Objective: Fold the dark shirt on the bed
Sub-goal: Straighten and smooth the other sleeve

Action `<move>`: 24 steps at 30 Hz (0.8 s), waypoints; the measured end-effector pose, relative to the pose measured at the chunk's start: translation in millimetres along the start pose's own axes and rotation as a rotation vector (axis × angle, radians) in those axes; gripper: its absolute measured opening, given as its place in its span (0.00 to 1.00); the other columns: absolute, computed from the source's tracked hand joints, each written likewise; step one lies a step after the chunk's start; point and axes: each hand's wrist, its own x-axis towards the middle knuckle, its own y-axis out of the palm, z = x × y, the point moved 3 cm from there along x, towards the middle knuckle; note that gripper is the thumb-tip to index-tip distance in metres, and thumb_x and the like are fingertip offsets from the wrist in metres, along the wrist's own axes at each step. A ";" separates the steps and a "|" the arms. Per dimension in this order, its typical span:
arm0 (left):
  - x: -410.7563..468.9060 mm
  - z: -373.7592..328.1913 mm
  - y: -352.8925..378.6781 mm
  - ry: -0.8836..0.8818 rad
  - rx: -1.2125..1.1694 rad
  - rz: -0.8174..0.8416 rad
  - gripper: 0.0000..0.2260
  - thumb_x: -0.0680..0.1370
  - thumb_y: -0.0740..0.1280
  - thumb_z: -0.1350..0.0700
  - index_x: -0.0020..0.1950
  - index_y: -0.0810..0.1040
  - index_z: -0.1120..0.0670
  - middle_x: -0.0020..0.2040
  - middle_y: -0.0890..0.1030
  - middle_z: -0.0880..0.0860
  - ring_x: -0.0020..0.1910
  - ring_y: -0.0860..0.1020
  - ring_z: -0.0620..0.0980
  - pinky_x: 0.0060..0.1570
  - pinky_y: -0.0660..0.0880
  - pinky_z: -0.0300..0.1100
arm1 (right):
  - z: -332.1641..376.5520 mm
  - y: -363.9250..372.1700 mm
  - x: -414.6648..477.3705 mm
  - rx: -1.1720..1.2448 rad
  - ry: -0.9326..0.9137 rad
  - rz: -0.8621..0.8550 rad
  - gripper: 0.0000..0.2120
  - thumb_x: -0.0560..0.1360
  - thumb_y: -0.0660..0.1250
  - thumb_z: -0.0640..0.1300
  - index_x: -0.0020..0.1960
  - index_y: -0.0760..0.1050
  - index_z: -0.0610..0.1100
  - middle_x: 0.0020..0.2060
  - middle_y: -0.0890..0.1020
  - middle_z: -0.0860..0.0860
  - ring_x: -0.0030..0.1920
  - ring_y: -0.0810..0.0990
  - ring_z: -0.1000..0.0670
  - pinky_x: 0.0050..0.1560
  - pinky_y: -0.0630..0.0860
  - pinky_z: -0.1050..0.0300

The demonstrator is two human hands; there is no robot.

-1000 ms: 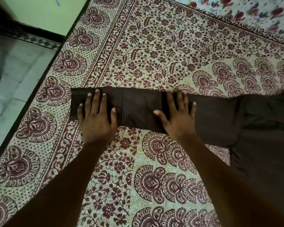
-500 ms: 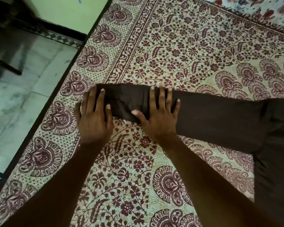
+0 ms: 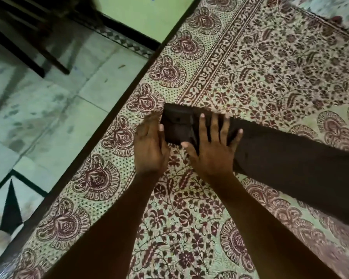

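The right hand (image 3: 211, 152) lies flat on the shirt (image 3: 290, 164). Its fingers are straight and spread wide, so it is open and presses the cloth down. Its thumb sits at the lower edge of the cloth, and the heel of the hand rests on the sheet (image 3: 250, 67). The left hand (image 3: 149, 146) is just beside it, to the left. It is open too, with its fingers straight and close together. Most of it lies on the sheet, and its thumb touches the end of the shirt. Its fingertips look blurry. The shirt is dark brown and lies on the bed (image 3: 93, 137), on top of the sheet. A long sleeve starts in the middle of the frame and runs to the right edge, getting wider as it goes. The end of the sleeve is the cuff (image 3: 176, 129), between the two hands, and it has a small button (image 3: 177, 119) on it. The sheet is pale with dark red flowers and big round shapes along its border. The dark edge of the bed runs from the lower left up to the top middle. Left of it is the floor (image 3: 48, 109), made of pale tiles. Dark chair (image 3: 24, 51) legs stand on it in the upper left. A green wall (image 3: 141, 15) shows at the top.
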 end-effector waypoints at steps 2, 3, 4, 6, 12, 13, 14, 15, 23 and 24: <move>0.5 1.7 -0.1 -0.009 -0.023 0.007 0.20 0.84 0.55 0.57 0.74 0.72 0.62 0.69 0.77 0.62 0.69 0.75 0.60 0.70 0.71 0.55 | 10.7 1.2 4.1 -0.048 -0.160 0.027 0.46 0.78 0.35 0.74 0.85 0.49 0.44 0.84 0.49 0.44 0.83 0.41 0.38 0.74 0.37 0.21; 1.1 1.7 -0.2 -0.026 -0.031 0.016 0.21 0.84 0.54 0.56 0.74 0.72 0.61 0.69 0.78 0.61 0.69 0.75 0.59 0.69 0.72 0.55 | 11.6 0.0 7.1 -0.043 -0.220 0.030 0.47 0.78 0.35 0.74 0.84 0.50 0.42 0.84 0.49 0.45 0.84 0.42 0.40 0.74 0.38 0.20; 1.7 1.2 -0.5 -0.043 -0.041 0.019 0.21 0.84 0.53 0.55 0.74 0.72 0.61 0.69 0.78 0.60 0.68 0.75 0.59 0.68 0.73 0.55 | 9.6 -1.9 9.7 -0.026 -0.244 0.024 0.47 0.78 0.36 0.74 0.84 0.50 0.41 0.84 0.50 0.46 0.84 0.43 0.42 0.74 0.39 0.21; 2.9 -1.6 -4.1 -0.068 -0.074 0.005 0.20 0.84 0.54 0.56 0.72 0.74 0.60 0.67 0.79 0.60 0.66 0.77 0.59 0.65 0.75 0.55 | 0.6 -3.8 11.2 0.029 -0.182 0.012 0.46 0.79 0.37 0.74 0.85 0.47 0.43 0.84 0.50 0.47 0.84 0.43 0.43 0.76 0.38 0.23; 24.2 -27.0 -19.4 -0.379 -0.068 0.052 0.16 0.75 0.70 0.50 0.61 0.78 0.54 0.55 0.84 0.54 0.57 0.81 0.57 0.60 0.77 0.58 | 8.4 -4.8 7.3 0.042 -0.274 0.067 0.46 0.79 0.42 0.74 0.84 0.48 0.43 0.85 0.48 0.48 0.84 0.42 0.46 0.77 0.39 0.25; 31.0 -33.5 -22.8 -0.458 -0.080 0.056 0.15 0.74 0.72 0.50 0.59 0.78 0.52 0.52 0.85 0.52 0.57 0.81 0.57 0.61 0.77 0.58 | 7.9 -6.8 8.0 0.063 -0.270 0.072 0.47 0.78 0.44 0.75 0.85 0.47 0.43 0.85 0.47 0.49 0.84 0.42 0.47 0.76 0.37 0.25; 38.0 -40.2 -26.2 -0.524 -0.087 0.063 0.14 0.74 0.73 0.51 0.58 0.77 0.51 0.49 0.84 0.49 0.57 0.82 0.55 0.63 0.76 0.58 | 8.0 -9.0 8.6 0.093 -0.253 0.080 0.48 0.77 0.46 0.76 0.85 0.47 0.44 0.85 0.47 0.49 0.84 0.42 0.48 0.76 0.34 0.25; 44.4 -46.4 -28.8 -0.568 -0.094 0.070 0.14 0.74 0.75 0.53 0.57 0.76 0.49 0.45 0.82 0.46 0.55 0.82 0.53 0.63 0.76 0.55 | 9.1 -12.1 9.9 0.129 -0.228 0.087 0.49 0.76 0.48 0.76 0.85 0.46 0.44 0.85 0.48 0.50 0.84 0.43 0.48 0.76 0.33 0.27; 39.2 -81.6 -35.0 -0.489 -0.843 0.104 0.03 0.81 0.66 0.63 0.53 0.80 0.59 0.53 0.85 0.61 0.51 0.84 0.48 0.47 0.80 0.37 | 7.1 -64.8 8.3 1.015 0.310 -0.212 0.12 0.81 0.66 0.40 0.64 0.78 0.41 0.43 0.82 0.51 0.37 0.78 0.60 0.43 0.76 0.61; 26.3 -81.5 -32.3 -0.496 -0.914 0.077 0.04 0.81 0.65 0.63 0.51 0.79 0.58 0.55 0.83 0.63 0.54 0.82 0.53 0.53 0.81 0.42 | -0.2 -70.1 4.1 1.216 0.452 -0.243 0.09 0.81 0.66 0.40 0.61 0.78 0.44 0.46 0.82 0.50 0.42 0.80 0.61 0.48 0.77 0.59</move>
